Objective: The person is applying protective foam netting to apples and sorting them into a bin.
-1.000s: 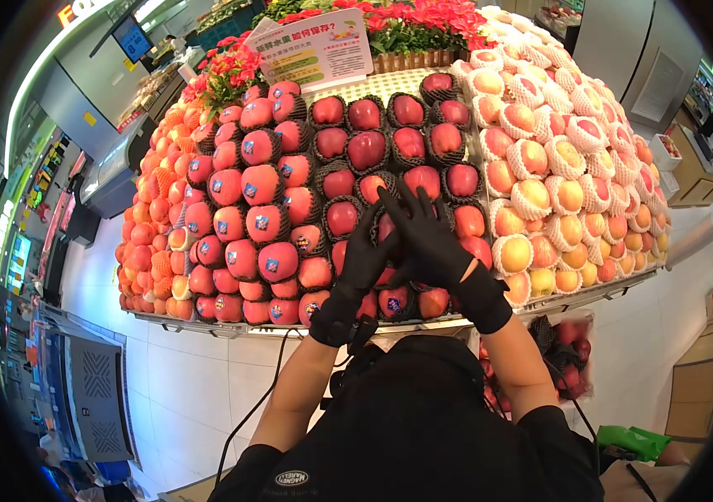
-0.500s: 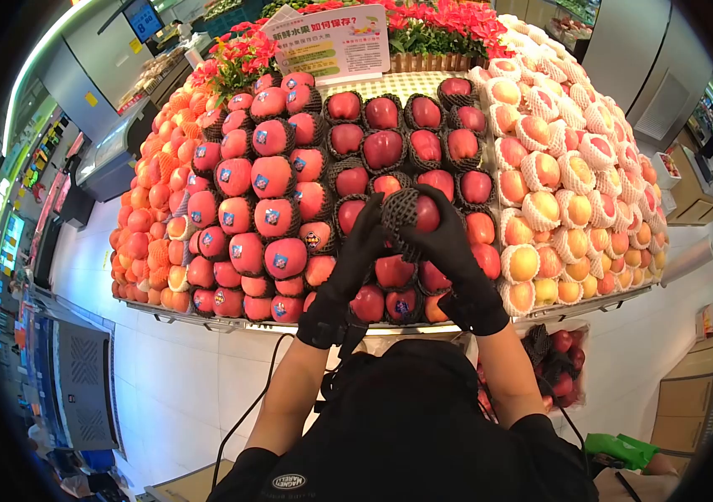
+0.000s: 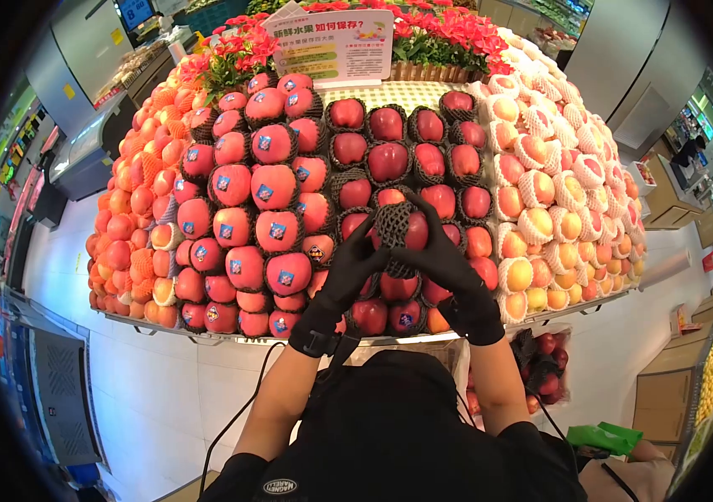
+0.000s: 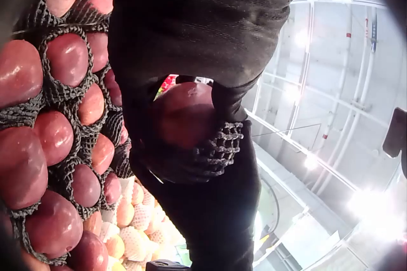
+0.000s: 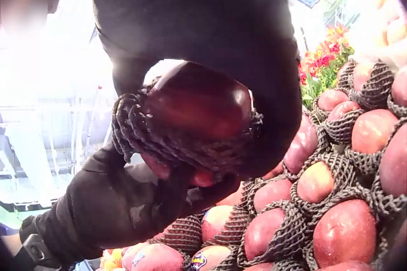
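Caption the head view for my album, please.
Gloved left hand and right hand hold a netted red apple over rows of apples.

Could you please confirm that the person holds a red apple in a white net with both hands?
Not quite: the net is black, not white, as the head view shows. The left hand and right hand do both hold the red apple in it.

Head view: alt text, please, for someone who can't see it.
Black-gloved left hand and right hand hold a red apple partly in dark netting over rows of netted red apples. Stickered apples lie left and white-netted fruit right; a sign and red flowers stand beyond.
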Demonstrator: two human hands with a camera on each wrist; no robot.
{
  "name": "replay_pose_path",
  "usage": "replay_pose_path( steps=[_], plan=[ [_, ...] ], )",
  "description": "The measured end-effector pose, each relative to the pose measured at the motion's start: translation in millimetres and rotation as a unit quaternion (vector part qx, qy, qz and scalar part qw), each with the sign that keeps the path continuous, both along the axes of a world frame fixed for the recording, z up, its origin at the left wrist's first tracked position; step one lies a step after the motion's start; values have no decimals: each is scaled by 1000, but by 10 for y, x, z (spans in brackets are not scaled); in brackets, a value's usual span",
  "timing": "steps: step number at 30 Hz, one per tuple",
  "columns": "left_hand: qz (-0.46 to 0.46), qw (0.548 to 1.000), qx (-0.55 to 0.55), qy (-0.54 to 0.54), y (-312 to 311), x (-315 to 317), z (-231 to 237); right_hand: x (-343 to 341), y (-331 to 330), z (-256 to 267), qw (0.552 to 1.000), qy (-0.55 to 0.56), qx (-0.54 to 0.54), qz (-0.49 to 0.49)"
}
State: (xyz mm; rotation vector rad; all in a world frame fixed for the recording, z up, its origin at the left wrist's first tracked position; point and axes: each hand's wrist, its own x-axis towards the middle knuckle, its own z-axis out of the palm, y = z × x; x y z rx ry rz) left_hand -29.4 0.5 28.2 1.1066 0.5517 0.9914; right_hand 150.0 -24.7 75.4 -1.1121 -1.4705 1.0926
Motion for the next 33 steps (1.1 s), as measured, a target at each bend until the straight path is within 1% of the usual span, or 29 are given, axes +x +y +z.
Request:
replay_pose_path(
  steps=[2,5,8,11,14,17,20,21,23,24,25,28,29,32,33],
  plan=[
    [-6,1000,-2,13,32,-53,-23,-56,18,23,997,-40,58,-26],
    [2,999,40,3,46,-72,41,-33,34,4,999,-13,25,20],
    [18,997,78,15,78,-80,-27,-100,74,-63,1000,-2,-12,9],
    [28,997,68,25,65,-87,11,-183,122,-93,994,92,-57,-5],
    [21,999,29,15,82,-172,-20,-212,214,-112,995,91,-26,-39],
    [22,994,-33,-106,105,-203,-170,-186,301,59,997,20,27,-65],
    [93,992,-50,-63,114,-262,-280,-61,499,58,994,65,-16,-83],
    [108,991,-42,-62,121,-291,-333,-76,485,244,994,61,0,-93],
    [136,989,-28,-60,130,-373,-430,25,653,232,990,63,-7,-123],
    [133,989,-40,-44,124,-433,-424,91,760,207,988,64,-10,-137],
    [129,990,-53,-28,110,-500,-389,152,877,201,989,50,22,-140],
    [137,987,-90,-4,89,-584,-286,281,1097,421,991,53,-41,-119],
    [141,985,-101,0,94,-598,-263,268,1186,471,988,24,15,-150],
    [164,982,-71,-53,108,-613,-251,489,1607,434,986,8,53,-156],
    [158,984,-61,-55,131,-626,-294,631,1814,374,980,-48,73,-181]
  ],
)
